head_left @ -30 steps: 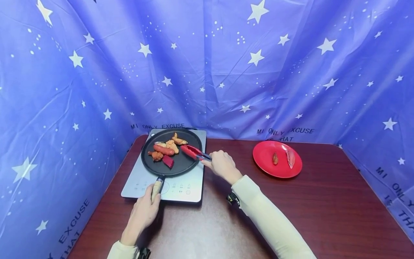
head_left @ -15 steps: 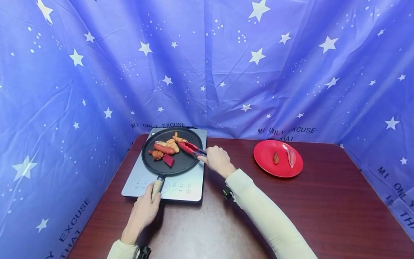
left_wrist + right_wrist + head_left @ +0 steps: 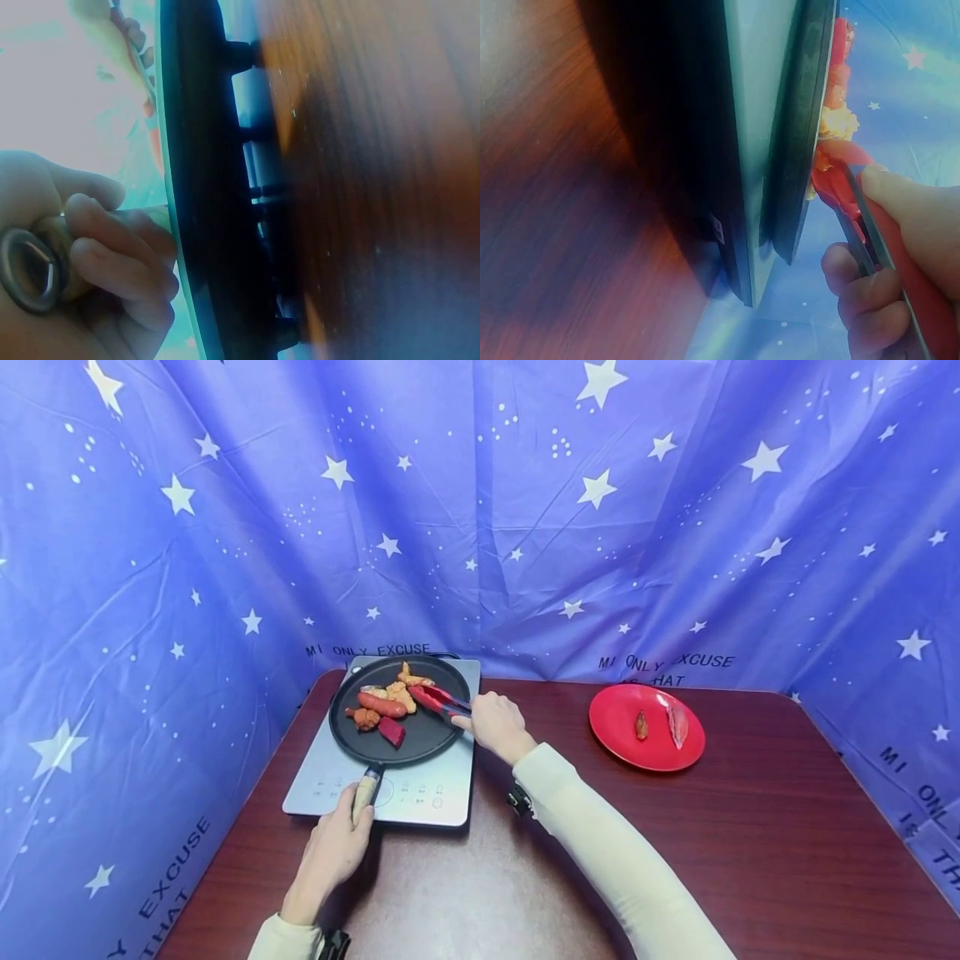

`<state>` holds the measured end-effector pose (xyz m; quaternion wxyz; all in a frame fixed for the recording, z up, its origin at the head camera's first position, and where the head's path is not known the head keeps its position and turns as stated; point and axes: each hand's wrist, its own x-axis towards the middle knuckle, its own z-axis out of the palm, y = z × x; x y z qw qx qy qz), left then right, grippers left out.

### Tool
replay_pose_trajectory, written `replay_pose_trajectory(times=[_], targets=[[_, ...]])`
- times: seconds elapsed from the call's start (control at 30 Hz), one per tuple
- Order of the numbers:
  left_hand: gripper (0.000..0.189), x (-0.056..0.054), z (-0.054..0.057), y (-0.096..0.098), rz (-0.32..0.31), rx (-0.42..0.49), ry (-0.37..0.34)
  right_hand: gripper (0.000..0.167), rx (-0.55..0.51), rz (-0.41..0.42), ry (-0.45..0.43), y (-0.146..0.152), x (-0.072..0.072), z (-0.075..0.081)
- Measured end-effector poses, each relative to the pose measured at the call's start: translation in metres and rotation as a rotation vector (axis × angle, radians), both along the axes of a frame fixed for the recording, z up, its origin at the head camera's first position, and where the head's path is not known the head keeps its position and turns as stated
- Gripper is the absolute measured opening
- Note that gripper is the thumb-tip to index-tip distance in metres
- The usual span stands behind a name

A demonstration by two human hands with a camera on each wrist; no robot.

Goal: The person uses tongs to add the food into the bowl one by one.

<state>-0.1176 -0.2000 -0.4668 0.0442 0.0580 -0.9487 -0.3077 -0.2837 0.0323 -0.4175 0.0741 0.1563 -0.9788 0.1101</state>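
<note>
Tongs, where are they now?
In the head view, the tongs are left of the picture's middle, over the right side of the black pan, held in the right hand, tips near the golden crumbly food.

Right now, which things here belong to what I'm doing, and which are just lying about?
Belongs to the job:
Pan, its handle gripped by your left hand
Tongs, held in your right hand
Sausage and other food in the pan
Cooktop under the pan
Red plate, probably, though neither hand touches it

Just there:
Starry curtain behind
Table, apparently only as support
</note>
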Motion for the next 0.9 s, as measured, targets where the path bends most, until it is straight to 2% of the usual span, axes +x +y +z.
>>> replay_pose_trajectory(times=[0.4, 0.9], targets=[[0.047, 0.000, 0.002, -0.001, 0.005, -0.013, 0.001, 0.044, 0.038, 0.009, -0.062, -0.006, -0.004, 0.009], [0.048, 0.000, -0.001, 0.000, 0.001, -0.003, 0.007, 0.044, 0.070, 0.010, -0.056, -0.006, -0.004, 0.013]])
